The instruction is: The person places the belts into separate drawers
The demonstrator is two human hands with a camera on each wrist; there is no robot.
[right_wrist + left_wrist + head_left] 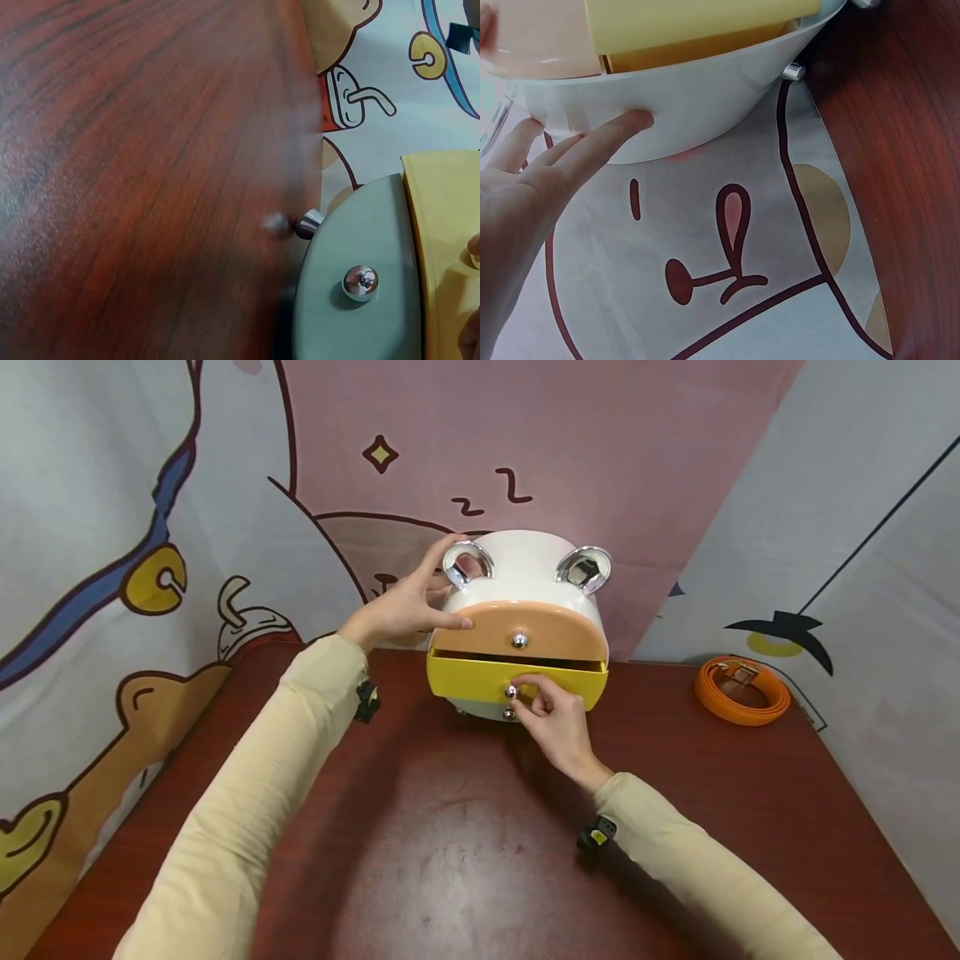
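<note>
the left hand [401, 606] rests flat-fingered against the white drawer box [525, 564]; the right hand [557, 718] pinches the yellow drawer's knob [512, 691].

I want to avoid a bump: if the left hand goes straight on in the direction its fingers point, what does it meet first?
The left hand already rests its fingers on the white body of the drawer box. Going straight on, it would press into that wall at once, probably just beside the left chrome ear; depth there is unclear.
</note>
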